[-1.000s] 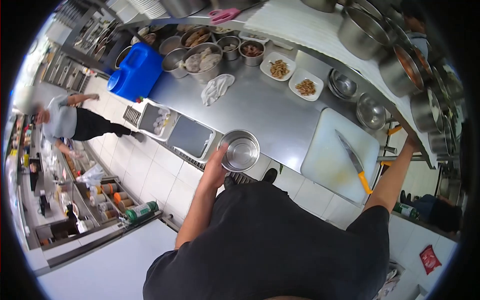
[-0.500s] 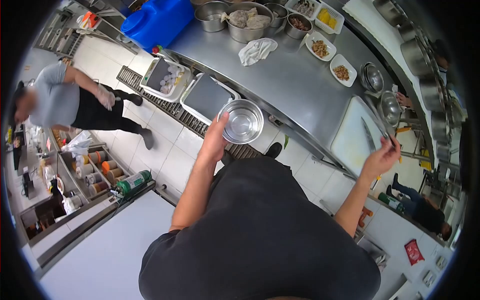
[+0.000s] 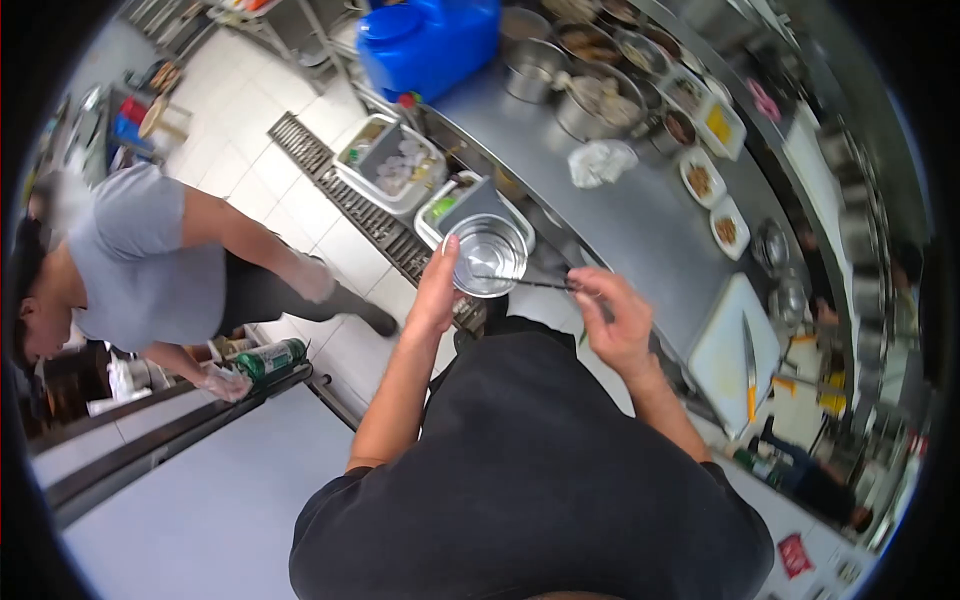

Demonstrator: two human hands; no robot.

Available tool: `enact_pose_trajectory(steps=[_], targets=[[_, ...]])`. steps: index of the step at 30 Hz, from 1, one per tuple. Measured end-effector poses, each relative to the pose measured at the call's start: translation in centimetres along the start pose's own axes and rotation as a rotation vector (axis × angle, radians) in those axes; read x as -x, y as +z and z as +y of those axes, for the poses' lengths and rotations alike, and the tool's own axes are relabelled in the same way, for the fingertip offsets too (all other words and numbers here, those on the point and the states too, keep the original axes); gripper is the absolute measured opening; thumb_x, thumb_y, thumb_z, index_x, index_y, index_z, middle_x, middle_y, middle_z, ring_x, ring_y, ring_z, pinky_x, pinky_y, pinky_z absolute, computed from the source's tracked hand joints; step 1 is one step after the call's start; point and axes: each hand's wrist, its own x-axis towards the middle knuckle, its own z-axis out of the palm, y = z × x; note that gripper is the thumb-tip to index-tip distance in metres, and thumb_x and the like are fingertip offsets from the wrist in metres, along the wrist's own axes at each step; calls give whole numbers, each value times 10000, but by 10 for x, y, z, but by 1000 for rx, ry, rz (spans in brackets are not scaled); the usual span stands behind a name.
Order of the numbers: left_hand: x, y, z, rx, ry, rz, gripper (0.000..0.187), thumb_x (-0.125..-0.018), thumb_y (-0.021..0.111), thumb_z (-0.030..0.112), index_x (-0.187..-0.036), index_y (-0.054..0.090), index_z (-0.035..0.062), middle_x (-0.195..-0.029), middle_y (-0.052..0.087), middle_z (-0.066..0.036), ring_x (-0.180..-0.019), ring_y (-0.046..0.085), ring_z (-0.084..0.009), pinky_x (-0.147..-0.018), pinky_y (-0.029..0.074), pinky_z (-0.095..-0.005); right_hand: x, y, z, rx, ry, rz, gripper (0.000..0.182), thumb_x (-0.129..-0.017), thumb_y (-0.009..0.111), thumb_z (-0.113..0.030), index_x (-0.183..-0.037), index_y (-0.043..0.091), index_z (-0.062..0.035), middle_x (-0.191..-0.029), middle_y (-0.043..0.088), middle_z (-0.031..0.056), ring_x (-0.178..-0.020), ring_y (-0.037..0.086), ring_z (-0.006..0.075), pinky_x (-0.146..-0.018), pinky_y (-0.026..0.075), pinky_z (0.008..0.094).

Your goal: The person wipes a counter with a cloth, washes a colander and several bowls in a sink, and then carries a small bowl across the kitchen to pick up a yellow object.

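My left hand [image 3: 438,285] is closed round the side of a round metal bowl [image 3: 490,240], thumb at the rim. Its shiny inside faces up toward me. Pinched in my right hand [image 3: 612,318] is a thin utensil with a dark handle [image 3: 550,284]; its far end reaches over the rim into the bowl. What kind of utensil it is I cannot make out. To the right, a white cutting board [image 3: 722,345] carries a knife [image 3: 750,370] with an orange handle.
On the steel counter [image 3: 640,240] are a crumpled white cloth [image 3: 602,162], metal pots [image 3: 600,105] and white dishes of chopped food [image 3: 728,228]. Bins [image 3: 392,170] stand below the counter edge. A person in grey [image 3: 150,240] leans in at left, near a green canister [image 3: 270,360].
My right hand has come from over the cutting board to the bowl, bringing the utensil. The bowl stays in my left hand. The person at left has moved closer, one gloved hand by the canister.
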Motion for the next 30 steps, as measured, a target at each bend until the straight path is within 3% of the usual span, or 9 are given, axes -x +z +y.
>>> enact_pose_trajectory(steps=[3, 6, 7, 11, 14, 18, 20, 25, 30], targets=[[-17, -14, 9, 34, 71, 24, 625, -1044, 432, 523, -1461, 423, 58, -1298, 597, -99, -1119, 632, -187, -852, 571, -378, -33, 24, 18, 19, -43, -215, 278, -842, 750, -74, -1107, 678, -29, -1077, 711, 147, -968, 703, 309, -820, 568, 370], [-21, -17, 40, 64, 95, 86, 576, -1053, 437, 485, -1444, 444, 62, -1272, 615, -78, -1082, 649, -168, -833, 576, -340, -78, 34, 28, -2, -260, -288, 302, -870, 743, -170, -1127, 676, -28, -1083, 707, 157, -992, 697, 309, -803, 566, 366], [-26, -23, 46, 83, 86, 118, 549, -1060, 429, 466, -1438, 453, 68, -1271, 621, -75, -1081, 652, -164, -858, 572, -341, -91, 38, 38, -90, -253, -288, 331, -896, 715, -230, -1144, 670, -16, -1101, 697, 153, -951, 695, 289, -768, 561, 354], [-32, -34, 92, 132, 143, 133, 520, -1070, 429, 419, -1411, 477, 30, -1267, 630, -94, -1107, 641, -162, -932, 545, -349, -156, 61, 56, -215, -121, -236, 269, -945, 647, -184, -1140, 656, 2, -1104, 678, 133, -815, 668, 237, -707, 546, 333], [-49, -62, 107, 122, 135, 148, 522, -1062, 453, 419, -1381, 508, 10, -1246, 644, -93, -1083, 650, -161, -923, 549, -326, -202, 94, 72, -176, 71, -426, 280, -955, 633, -164, -1180, 625, 3, -1094, 672, 148, -819, 672, 234, -700, 544, 320], [-66, -86, 126, 108, 110, 156, 524, -1051, 466, 441, -1357, 536, 22, -1198, 663, -84, -1020, 669, -145, -824, 584, -310, -240, 150, 88, 37, 76, -699, 405, -1004, 549, -324, -1275, 568, -24, -1096, 695, 196, -952, 685, 356, -787, 536, 427], [-80, -102, 129, 115, 113, 117, 558, -1021, 501, 506, -1306, 589, 34, -1161, 698, -79, -1038, 674, -148, -899, 550, -327, -252, 178, 88, 87, 173, -814, 483, -995, 526, -424, -1260, 563, -22, -984, 697, 268, -947, 662, 448, -827, 507, 512], [-103, -147, 152, 143, 25, 151, 511, -1019, 513, 496, -1218, 634, 42, -1073, 717, -49, -898, 693, -121, -792, 580, -293, -282, 243, 83, 184, 203, -777, 340, -960, 529, -316, -1086, 584, -5, -907, 680, 298, -894, 648, 487, -806, 483, 572], [-139, -223, 170, 54, -59, 89, 563, -1000, 538, 516, -1335, 560, 65, -1212, 661, -56, -1092, 621, -146, -929, 519, -339, -305, 322, 81, 374, 262, -704, 210, -890, 517, -169, -990, 563, 10, -849, 658, 295, -857, 631, 505, -778, 468, 603]])
